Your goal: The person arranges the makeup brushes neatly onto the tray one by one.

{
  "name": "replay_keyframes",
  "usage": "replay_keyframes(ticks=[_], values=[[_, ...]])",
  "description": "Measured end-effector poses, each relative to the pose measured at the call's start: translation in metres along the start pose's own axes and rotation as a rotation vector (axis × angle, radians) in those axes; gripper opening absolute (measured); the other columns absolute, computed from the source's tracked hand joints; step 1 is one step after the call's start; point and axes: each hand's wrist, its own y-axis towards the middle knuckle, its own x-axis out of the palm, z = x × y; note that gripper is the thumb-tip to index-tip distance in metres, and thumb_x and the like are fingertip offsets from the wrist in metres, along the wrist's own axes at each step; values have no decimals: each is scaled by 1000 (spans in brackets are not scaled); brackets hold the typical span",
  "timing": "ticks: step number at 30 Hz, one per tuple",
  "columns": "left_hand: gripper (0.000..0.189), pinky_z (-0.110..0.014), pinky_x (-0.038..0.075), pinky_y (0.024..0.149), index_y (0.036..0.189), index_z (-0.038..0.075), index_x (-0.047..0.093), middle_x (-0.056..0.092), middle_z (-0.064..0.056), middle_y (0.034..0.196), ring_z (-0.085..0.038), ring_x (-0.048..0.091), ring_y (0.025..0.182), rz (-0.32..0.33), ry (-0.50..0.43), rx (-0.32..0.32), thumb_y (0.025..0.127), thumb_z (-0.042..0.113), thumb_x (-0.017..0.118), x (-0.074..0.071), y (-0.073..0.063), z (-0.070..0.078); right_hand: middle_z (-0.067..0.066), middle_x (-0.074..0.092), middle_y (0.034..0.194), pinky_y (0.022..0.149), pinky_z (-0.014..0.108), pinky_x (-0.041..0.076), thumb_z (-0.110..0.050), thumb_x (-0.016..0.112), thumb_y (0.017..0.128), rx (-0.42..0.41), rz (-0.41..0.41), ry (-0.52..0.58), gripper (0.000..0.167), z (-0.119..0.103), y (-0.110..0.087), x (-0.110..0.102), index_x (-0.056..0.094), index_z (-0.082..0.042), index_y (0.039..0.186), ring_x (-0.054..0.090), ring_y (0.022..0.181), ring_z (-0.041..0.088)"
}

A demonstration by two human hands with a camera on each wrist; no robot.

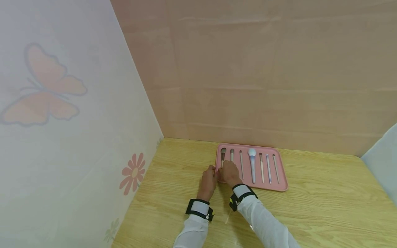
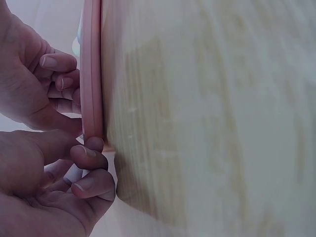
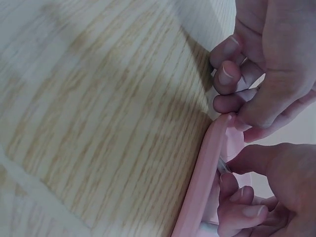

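A pink tray (image 1: 248, 186) lies on the wooden table, with several makeup brushes side by side in it. My left hand (image 1: 207, 182) holds the tray at its near left corner; in the left wrist view, its curled fingers (image 2: 94, 182) meet the rim there. Reaching over the tray's left end, my right hand (image 1: 231, 172) pinches the handle of the leftmost makeup brush (image 1: 223, 151), which has a dark head. The right wrist view shows that handle end (image 3: 223, 166) between thumb and forefinger. The same hand partly covers a second brush (image 1: 232, 151).
Further right in the tray are a thin brush (image 1: 241, 163), a large white-headed brush (image 1: 252, 162) and several slim ones. A pinkish-brown backdrop (image 1: 248, 86) rises behind the table (image 1: 328, 193). A white panel (image 1: 93, 144) with flower and butterfly prints stands on the left.
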Motion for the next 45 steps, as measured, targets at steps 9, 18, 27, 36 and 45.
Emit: replay_keyframes(ticks=[9, 18, 27, 36, 45], values=[[18, -20, 41, 53, 112, -3, 62, 69, -13, 88, -9, 54, 67, 4, -9, -3, 97, 5, 60, 1, 1, -1, 7, 56, 64, 45, 25, 36, -18, 69, 92, 8, 5, -16, 23, 0, 2, 0, 65, 4, 87, 53, 55, 16], [18, -20, 39, 52, 113, -3, 62, 67, -11, 84, -9, 52, 64, 3, -15, -3, 97, 4, 60, 2, 0, -3, 6, 54, 62, 46, 24, 36, -16, 68, 93, 5, -1, 9, 21, -1, -1, -2, 66, 3, 85, 53, 55, 16], [15, -21, 40, 52, 109, -3, 63, 68, -12, 81, -9, 52, 63, 27, -14, 23, 94, 0, 61, 1, 0, -2, 7, 55, 62, 44, 23, 36, -18, 68, 93, 4, -11, 6, 23, -1, -1, -3, 66, 4, 88, 54, 54, 16], [16, -21, 40, 53, 110, -4, 63, 69, -14, 86, -10, 53, 65, 20, -7, 16, 95, 1, 61, 1, 0, -1, 7, 54, 61, 43, 23, 35, -19, 69, 93, 4, -14, 17, 24, -1, -1, -5, 65, 4, 88, 54, 53, 16], [19, -21, 39, 52, 114, -3, 62, 67, -11, 84, -10, 52, 65, -2, -6, -14, 97, 4, 60, 0, 0, 0, 6, 53, 62, 44, 22, 35, -20, 69, 93, 5, -6, -5, 26, -2, -4, -6, 66, 5, 90, 53, 54, 16]])
